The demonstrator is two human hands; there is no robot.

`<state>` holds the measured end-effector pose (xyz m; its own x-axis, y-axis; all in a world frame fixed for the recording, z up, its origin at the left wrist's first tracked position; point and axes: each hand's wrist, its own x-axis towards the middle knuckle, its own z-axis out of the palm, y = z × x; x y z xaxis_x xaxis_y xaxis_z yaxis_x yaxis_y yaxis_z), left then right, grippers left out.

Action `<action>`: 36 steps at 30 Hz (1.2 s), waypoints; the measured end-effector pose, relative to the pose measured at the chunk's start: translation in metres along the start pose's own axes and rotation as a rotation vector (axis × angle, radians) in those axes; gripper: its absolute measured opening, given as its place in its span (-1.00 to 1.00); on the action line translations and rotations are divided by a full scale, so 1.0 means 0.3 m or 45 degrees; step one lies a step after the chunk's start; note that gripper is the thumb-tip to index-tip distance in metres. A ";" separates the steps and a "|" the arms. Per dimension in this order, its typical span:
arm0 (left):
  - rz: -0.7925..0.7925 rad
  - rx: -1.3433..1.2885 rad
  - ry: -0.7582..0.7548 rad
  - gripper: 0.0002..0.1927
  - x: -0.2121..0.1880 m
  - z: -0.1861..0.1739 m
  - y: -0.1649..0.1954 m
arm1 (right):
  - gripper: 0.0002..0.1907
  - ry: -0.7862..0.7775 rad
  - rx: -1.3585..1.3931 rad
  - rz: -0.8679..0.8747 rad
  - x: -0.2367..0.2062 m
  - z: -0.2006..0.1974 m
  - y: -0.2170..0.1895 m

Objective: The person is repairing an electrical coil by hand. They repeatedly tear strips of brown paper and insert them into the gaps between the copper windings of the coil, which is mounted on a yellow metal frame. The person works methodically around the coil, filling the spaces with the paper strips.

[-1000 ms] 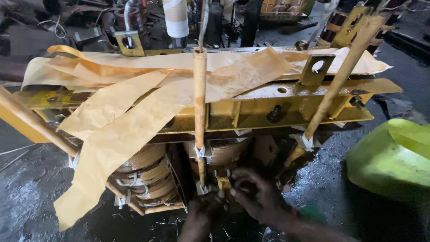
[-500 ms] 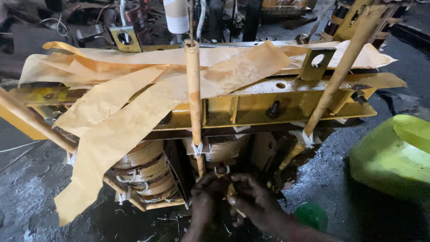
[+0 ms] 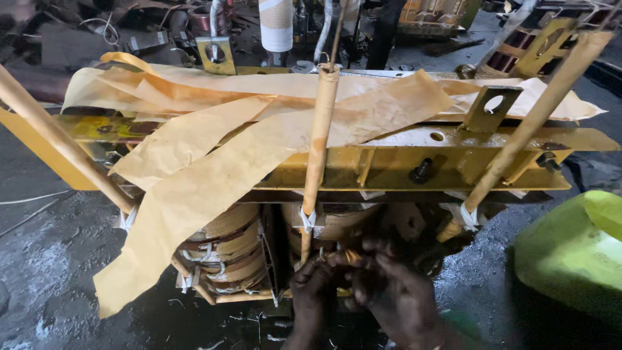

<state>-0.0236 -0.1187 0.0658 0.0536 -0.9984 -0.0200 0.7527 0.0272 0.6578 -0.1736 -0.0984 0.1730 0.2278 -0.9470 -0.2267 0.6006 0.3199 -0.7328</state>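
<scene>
both hands, left hand [image 3: 311,285] and right hand [image 3: 389,291], pinch a small brass fitting [image 3: 350,256] at the foot of the paper-wrapped rod [image 3: 319,152], which stands nearly upright against the yellow frame [image 3: 402,165], top leaning slightly right.

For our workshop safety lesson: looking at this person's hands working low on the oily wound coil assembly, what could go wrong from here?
1. Both the left hand and right hand look oil-coated, so the small metal piece they pinch may slip.
2. The loose paper strip hangs beside the work and could snag or tear.
3. The wet floor may be slippery.
</scene>
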 end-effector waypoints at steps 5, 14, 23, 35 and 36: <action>0.236 0.082 0.105 -0.87 0.033 -0.046 -0.111 | -0.66 -1.112 -0.743 -0.465 -0.043 -0.104 -0.023; -0.032 0.197 0.253 -0.83 -0.017 0.037 0.004 | -0.60 -0.551 -2.677 -1.192 0.013 -0.024 -0.007; 0.243 0.431 0.416 -0.73 -0.047 0.050 0.013 | -0.68 -0.889 -2.951 -0.846 0.038 0.018 -0.007; 0.083 0.285 0.181 -0.72 0.021 -0.024 -0.005 | -0.56 -0.737 -2.609 -0.936 0.078 0.180 -0.097; 0.097 0.300 0.168 -0.71 0.011 -0.016 0.010 | -0.52 -0.699 -2.505 -1.292 0.040 0.178 -0.105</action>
<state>-0.0181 -0.1218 0.0640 0.2008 -0.9783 -0.0517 0.5708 0.0740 0.8177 -0.1490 -0.1182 0.2277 0.7607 -0.5195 0.3892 -0.5446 -0.8371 -0.0529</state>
